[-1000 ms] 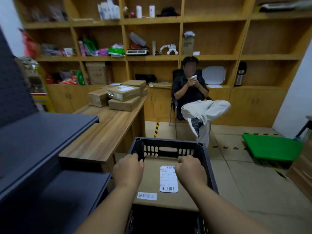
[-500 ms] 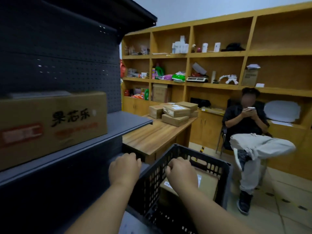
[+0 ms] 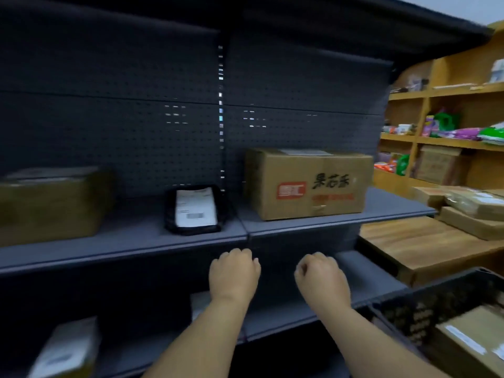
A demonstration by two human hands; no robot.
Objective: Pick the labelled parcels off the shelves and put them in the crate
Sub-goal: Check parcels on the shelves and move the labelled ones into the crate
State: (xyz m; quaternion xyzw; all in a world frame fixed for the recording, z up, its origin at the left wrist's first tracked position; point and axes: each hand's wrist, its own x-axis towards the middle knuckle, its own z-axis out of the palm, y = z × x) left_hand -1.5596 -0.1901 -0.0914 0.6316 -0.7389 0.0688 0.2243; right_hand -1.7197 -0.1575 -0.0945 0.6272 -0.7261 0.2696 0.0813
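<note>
While curled fingers (image 3: 246, 261) hover, black parcel (image 3: 194, 210) sits above.

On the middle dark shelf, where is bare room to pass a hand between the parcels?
Widest gap: between the brown box at left and the black parcel. A narrower one separates it from the printed carton. Right of the carton, the shelf is bare.

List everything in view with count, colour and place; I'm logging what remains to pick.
printed carton: 1, brown, upper grey shelf, right
black pouch: 1, white label, upper shelf, middle
plain carton: 1, brown, upper shelf, left
pale parcel: 1, blurred, lower shelf, left
crate: 1, black, lower right, holds a labelled brown box
table parcels: several, brown, wooden table, right
left hand: curled, empty
right hand: curled, empty
</note>
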